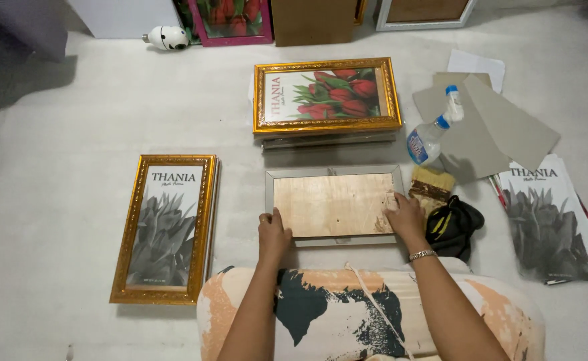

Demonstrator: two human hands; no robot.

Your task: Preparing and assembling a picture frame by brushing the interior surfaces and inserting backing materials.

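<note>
A silver picture frame [334, 172] lies face down on the floor in front of me, its brown wooden backing board [331, 204] facing up. My left hand [273, 233] rests on the board's near left corner, fingers pressing down. My right hand [406, 217], with a bracelet at the wrist, presses on the board's right edge. Neither hand has lifted anything.
A gold frame with a grey plant print [166, 227] lies to the left. A stack of gold frames with a red tulip print [326, 95] sits beyond. To the right lie a spray bottle [431, 132], a brush [431, 184], a black cloth [453, 226], grey cardboard sheets [501, 127] and printed sheets [551, 220].
</note>
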